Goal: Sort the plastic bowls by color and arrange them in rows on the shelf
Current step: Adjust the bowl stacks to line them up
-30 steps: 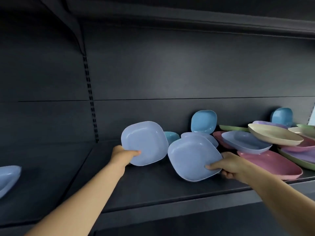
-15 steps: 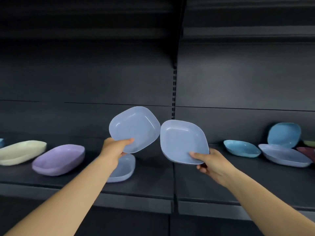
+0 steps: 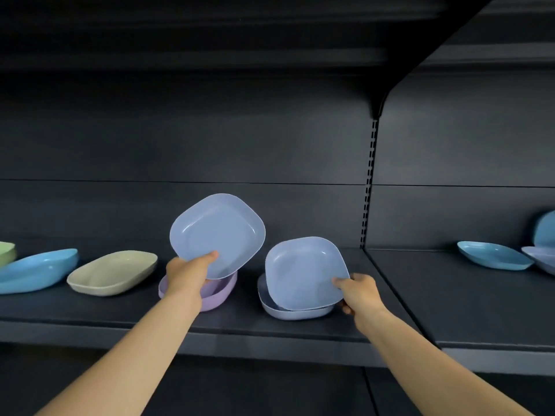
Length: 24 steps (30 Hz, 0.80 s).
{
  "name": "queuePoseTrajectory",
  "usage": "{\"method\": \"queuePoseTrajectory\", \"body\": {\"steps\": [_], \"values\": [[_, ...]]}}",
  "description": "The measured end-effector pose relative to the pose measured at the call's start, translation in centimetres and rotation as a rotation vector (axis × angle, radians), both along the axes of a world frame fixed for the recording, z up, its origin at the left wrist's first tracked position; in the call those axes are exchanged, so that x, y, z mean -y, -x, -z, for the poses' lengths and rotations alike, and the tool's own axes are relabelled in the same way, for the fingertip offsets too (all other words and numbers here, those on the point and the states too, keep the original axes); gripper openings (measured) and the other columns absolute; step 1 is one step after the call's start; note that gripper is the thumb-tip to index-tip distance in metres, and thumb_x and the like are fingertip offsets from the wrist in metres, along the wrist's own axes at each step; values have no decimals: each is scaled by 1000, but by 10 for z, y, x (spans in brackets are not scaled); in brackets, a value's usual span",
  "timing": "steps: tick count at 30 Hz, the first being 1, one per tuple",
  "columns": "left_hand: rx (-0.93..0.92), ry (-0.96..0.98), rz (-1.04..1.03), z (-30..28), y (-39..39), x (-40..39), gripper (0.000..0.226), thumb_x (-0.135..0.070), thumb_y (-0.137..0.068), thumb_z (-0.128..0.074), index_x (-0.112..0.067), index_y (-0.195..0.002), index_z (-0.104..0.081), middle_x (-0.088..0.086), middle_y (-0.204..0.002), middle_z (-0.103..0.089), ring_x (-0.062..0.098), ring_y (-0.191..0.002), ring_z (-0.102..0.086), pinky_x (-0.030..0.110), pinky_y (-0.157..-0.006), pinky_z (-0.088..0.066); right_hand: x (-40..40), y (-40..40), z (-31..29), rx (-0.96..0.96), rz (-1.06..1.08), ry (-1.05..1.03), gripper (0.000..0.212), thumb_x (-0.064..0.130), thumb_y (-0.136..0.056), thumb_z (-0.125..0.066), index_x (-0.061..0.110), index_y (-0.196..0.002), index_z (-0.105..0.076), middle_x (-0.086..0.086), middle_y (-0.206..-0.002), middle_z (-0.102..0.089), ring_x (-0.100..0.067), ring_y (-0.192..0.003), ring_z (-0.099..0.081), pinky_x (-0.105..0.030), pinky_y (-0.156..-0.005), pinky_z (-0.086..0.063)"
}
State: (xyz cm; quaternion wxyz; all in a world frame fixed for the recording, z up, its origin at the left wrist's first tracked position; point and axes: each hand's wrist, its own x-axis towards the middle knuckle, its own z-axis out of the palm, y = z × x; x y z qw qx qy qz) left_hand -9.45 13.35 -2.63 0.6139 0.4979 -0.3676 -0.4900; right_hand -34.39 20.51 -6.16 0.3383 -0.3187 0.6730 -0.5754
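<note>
My left hand [image 3: 187, 273] pinches the lower rim of a periwinkle-blue bowl [image 3: 217, 234], held tilted up above a purple bowl [image 3: 214, 294] lying on the dark shelf [image 3: 240, 322]. My right hand [image 3: 357, 291] pinches a second periwinkle-blue bowl [image 3: 304, 271] by its right corner, tilted and low over a matching periwinkle bowl [image 3: 288, 312] that rests on the shelf. Left of the purple bowl sit a beige bowl [image 3: 112, 271], a bright blue bowl [image 3: 36, 270] and a green bowl [image 3: 6, 252] at the frame's edge.
A slotted upright post [image 3: 368, 187] divides the shelf into two bays. In the right bay lie a bright blue bowl [image 3: 492, 255], a periwinkle bowl [image 3: 540, 256] and another blue bowl [image 3: 545, 228] leaning on the back wall. An upper shelf [image 3: 210, 58] hangs overhead.
The view has swung left along the shelf. Both hands carried their periwinkle bowls leftward; the right one has come down over the periwinkle bowl on the shelf, the left one stays raised.
</note>
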Motion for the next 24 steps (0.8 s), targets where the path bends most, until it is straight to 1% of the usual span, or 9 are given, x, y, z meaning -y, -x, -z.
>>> {"method": "queuePoseTrajectory", "body": {"steps": [5, 7, 9, 11, 14, 17, 20, 22, 24], "values": [[-9, -30, 128, 7, 5, 4, 27, -6, -80, -72, -13, -102, -58, 2, -92, -65, 20, -81, -63, 30, -70, -50, -1, -11, 7, -150, -15, -11, 25, 12, -84, -64, 9, -70, -44, -8, -74, -52, -19, -64, -45, -26, -55, -31], [32, -16, 197, 11, 15, 2, 25, -5, -80, -71, -15, -100, -59, 0, -88, -65, 23, -85, -63, 33, -75, -53, -3, -14, 11, -246, -66, -10, 22, 22, -81, -71, 12, -84, -52, -4, -87, -60, -16, -76, -56, -24, -59, -39], [79, 12, 254, 13, 26, 0, 25, -4, -81, -70, -15, -100, -59, 1, -92, -66, 24, -92, -62, 31, -71, -52, -4, -14, 17, -286, -75, 55, 31, 28, -80, -74, 18, -101, -53, 0, -103, -57, -11, -90, -58, -21, -67, -42], [152, 50, 310, 13, 39, 0, 32, -3, -81, -68, -15, -108, -58, 4, -103, -66, 25, -98, -62, 32, -70, -52, -6, -11, 19, -196, -34, 186, 34, 28, -84, -70, 23, -112, -51, 3, -113, -54, -7, -100, -54, -21, -79, -42], [273, 57, 386, 16, 57, -1, 47, -3, -80, -67, -15, -121, -49, 2, -111, -62, 21, -96, -60, 30, -64, -50, -8, -5, 22, 16, -30, 327, 19, 29, -91, -59, 28, -111, -59, 4, -121, -58, -9, -111, -55, -37, -102, -42], [475, 53, 361, 23, 69, -3, 58, -8, -81, -63, -15, -132, -35, -4, -96, -57, 13, -79, -55, 30, -67, -47, -9, -2, 22, 50, -115, 354, 21, 35, -94, -52, 32, -113, -62, 7, -122, -63, -17, -117, -56, -41, -105, -41], [581, 94, 298, 26, 77, -4, 67, -14, -83, -57, -22, -142, -26, -9, -85, -53, 10, -71, -53, 28, -62, -43, -8, -5, 20, 0, -217, 327, 24, 37, -97, -46, 35, -114, -62, 14, -119, -65, -9, -116, -57, -34, -99, -43], [642, 113, 282, 27, 78, -5, 60, -16, -82, -57, -23, -138, -34, -3, -99, -58, 18, -85, -56, 30, -65, -46, -7, -4, 19, -3, -241, 293, 24, 41, -96, -46, 36, -113, -63, 18, -119, -64, -4, -117, -56, -31, -98, -42], [716, 123, 275, 34, 78, -4, 49, -20, -79, -61, -21, -126, -47, 3, -112, -56, 24, -102, -54, 37, -82, -49, -5, -3, 21, 4, -231, 256, 28, 47, -93, -48, 37, -116, -59, 19, -125, -60, -3, -122, -51, -33, -108, -36]]}}
